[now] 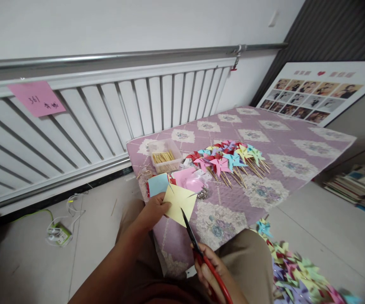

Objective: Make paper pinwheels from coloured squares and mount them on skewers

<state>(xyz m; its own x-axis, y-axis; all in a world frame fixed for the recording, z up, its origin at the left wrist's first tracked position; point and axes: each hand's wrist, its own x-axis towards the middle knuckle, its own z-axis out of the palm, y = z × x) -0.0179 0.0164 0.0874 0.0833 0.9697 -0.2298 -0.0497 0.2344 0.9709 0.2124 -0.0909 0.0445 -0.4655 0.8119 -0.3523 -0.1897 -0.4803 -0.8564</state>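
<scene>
My left hand (pixel 155 212) pinches the left corner of a square of yellow paper (pixel 178 200) held above my lap at the table edge. Slits run inward from some of its corners. In my right hand (pixel 208 266) is a pair of red-handled scissors (pixel 191 233), fingers wrapped round the handles. The dark blades point up to the paper, their tip lying over its lower part. Beyond the yellow sheet lie a light blue paper (pixel 158 184), pink paper (pixel 182 175), a pink round dish (pixel 195 182) and a heap of small metal pins (pixel 202 193).
A clear plastic box (pixel 165 157) holds thin wooden sticks. Finished paper pinwheels (pixel 230 160) are piled on the flowered tablecloth (pixel 265 135). More pinwheels (pixel 299 270) lie low at the right. A white radiator (pixel 144 105) lines the wall, and a power strip (pixel 60 234) rests on the floor.
</scene>
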